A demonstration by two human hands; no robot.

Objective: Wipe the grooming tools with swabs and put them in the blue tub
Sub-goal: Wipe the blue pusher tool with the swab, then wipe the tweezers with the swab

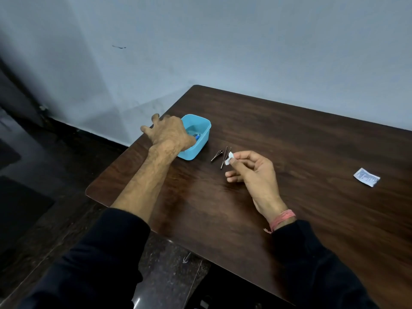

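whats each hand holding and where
Right hand pinches a white swab at its lower edge. Left hand reaches into the blue tub; any hold there cannot be told.

We count one blue tub (197,130), one swab (229,158) and one torn sachet (366,177). We see two thin metal tools (223,156) on one table (289,141), and two hands

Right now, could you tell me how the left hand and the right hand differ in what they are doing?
The left hand reaches over the blue tub with fingers spread; the right hand hovers above the table, apart from the tub. The right pinches a white swab; whether the left holds anything cannot be told. Both wear dark sleeves.
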